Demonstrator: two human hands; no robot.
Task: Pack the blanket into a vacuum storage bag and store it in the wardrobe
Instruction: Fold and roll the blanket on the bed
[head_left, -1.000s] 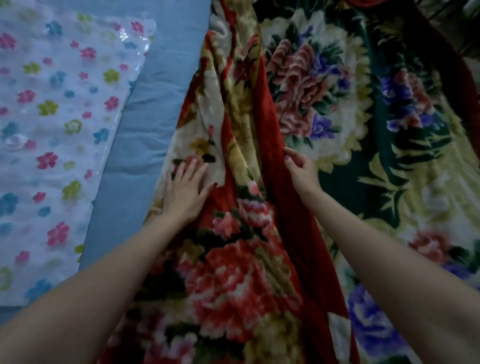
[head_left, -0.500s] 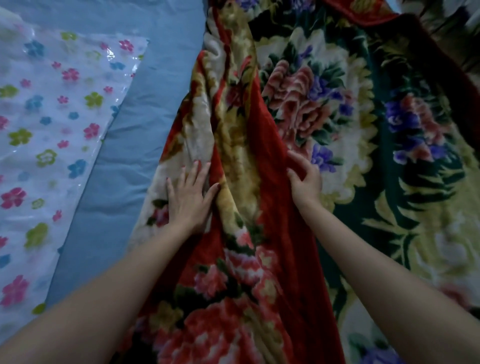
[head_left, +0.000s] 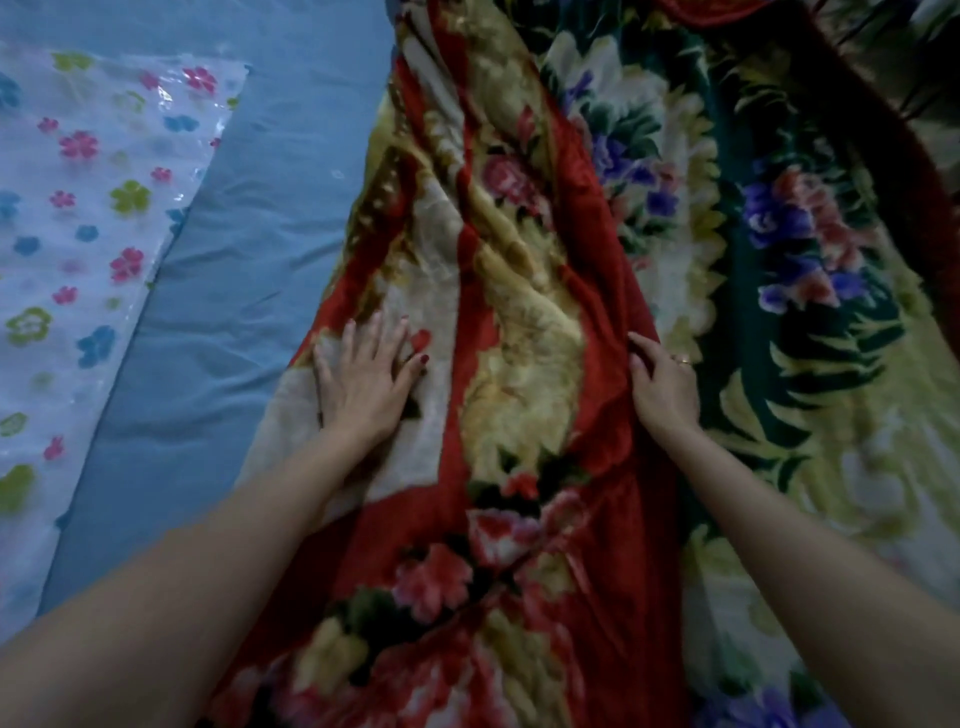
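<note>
A thick flowered blanket (head_left: 519, 270) in red, cream and dark green lies spread over the bed, with one red-edged side folded over the green part. My left hand (head_left: 363, 379) lies flat on the folded layer near its left edge, fingers straight and spread. My right hand (head_left: 662, 384) rests on the red fold's right edge, fingers bent over the cloth; whether it grips the edge is unclear. A clear vacuum storage bag (head_left: 78, 249) printed with coloured flowers lies flat at the left.
The blue bed sheet (head_left: 244, 270) shows as a bare strip between the bag and the blanket. The blanket's dark green part (head_left: 831, 322) covers the right side of the bed up to the frame's edge.
Both hands have slid farther along the folded layer, away from me. The left hand stays flat and the right follows the red edge. The view has shifted forward with them.
</note>
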